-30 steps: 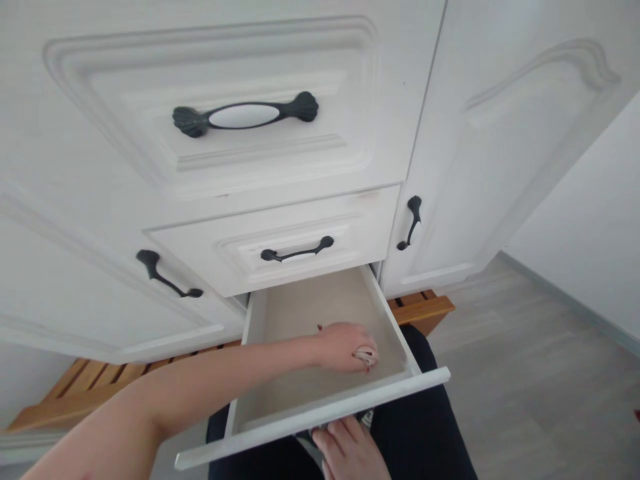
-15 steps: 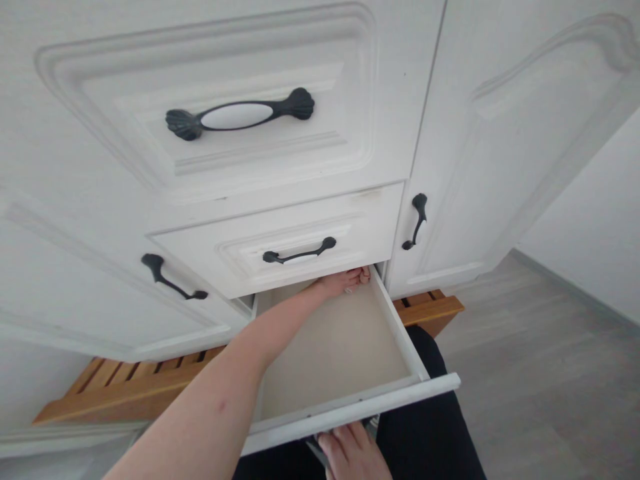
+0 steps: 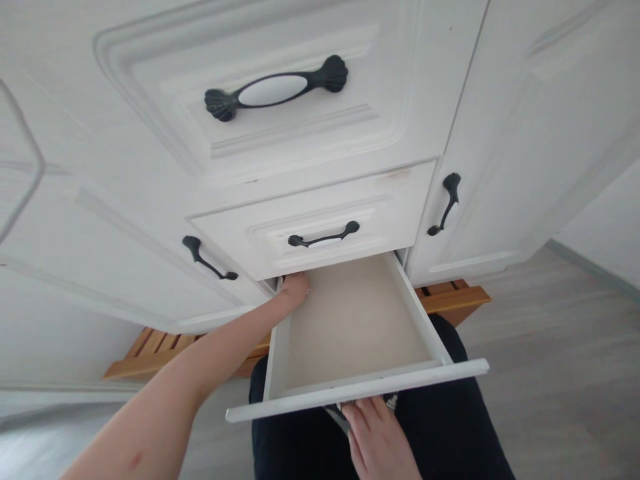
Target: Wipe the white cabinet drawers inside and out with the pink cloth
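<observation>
A white drawer (image 3: 360, 313) is pulled out from the bottom of the cabinet, its pale base bare where it shows. My left hand (image 3: 297, 285) reaches into the far left corner, at the left side wall under the drawer above. Its fingers are mostly hidden there, so I cannot tell what they touch. At the drawer's front panel (image 3: 360, 390), my right hand (image 3: 377, 430) has its fingers curled round the dark handle (image 3: 337, 417), which is partly covered by the hand and the panel edge.
Above is a closed white drawer with a black handle (image 3: 324, 237), and over it a larger panel with another handle (image 3: 275, 90). Doors with handles flank both sides. A slatted wooden bench (image 3: 455, 299) runs under the cabinet. My legs (image 3: 450, 413) are beneath the drawer.
My left hand has moved from the drawer's far right corner across to its far left corner. My right hand stays on the handle. The camera view has shifted slightly.
</observation>
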### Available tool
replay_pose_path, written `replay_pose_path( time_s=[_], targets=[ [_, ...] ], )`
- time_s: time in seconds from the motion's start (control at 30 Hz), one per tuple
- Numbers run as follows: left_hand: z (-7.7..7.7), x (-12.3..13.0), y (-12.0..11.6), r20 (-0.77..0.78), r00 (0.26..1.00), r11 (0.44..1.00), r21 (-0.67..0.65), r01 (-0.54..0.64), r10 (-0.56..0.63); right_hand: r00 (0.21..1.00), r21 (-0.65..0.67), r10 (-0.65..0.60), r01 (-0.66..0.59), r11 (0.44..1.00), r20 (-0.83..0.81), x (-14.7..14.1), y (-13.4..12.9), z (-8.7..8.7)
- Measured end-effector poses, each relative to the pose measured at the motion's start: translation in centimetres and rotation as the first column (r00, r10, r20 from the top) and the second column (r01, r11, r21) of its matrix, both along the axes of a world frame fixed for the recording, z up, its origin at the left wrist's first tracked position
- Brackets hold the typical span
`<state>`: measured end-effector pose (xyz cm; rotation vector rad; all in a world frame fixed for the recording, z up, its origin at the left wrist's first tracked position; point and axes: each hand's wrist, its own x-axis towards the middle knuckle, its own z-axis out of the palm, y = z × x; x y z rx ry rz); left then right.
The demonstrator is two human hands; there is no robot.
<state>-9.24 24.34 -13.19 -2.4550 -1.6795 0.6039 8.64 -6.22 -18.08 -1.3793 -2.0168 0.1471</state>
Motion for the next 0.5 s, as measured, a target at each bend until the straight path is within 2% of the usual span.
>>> replay_pose_path(
  time_s=[0.1, 0.2, 0.33, 0.5],
  targets=[
    [-0.2, 0.5, 0.2, -0.056, 0.995, 0.996, 0.037, -0.078, 0.08, 1.0, -0.028, 0.022, -0.022, 0.999, -0.004, 0.2, 0.0, 0.4],
    [0.2, 1.0, 0.5, -0.045, 0.992, 0.992, 0.052, -0.113, 0.116, 0.999, -0.023, 0.05, -0.05, 0.998, 0.001, 0.7, 0.1, 0.7],
    [2.1, -0.3, 0.2, -0.004, 0.992, 0.992, 0.031, -0.125, 0.125, 0.998, -0.056, 0.062, -0.061, 0.997, 0.004, 1.1, 0.0, 0.9],
    [4.3, -2.2, -2.4, 0.047, 0.998, 0.997, 0.067, -0.044, 0.041, 0.996, -0.098, 0.088, -0.085, 0.991, 0.019, 1.2, -0.3, 0.9]
  ],
)
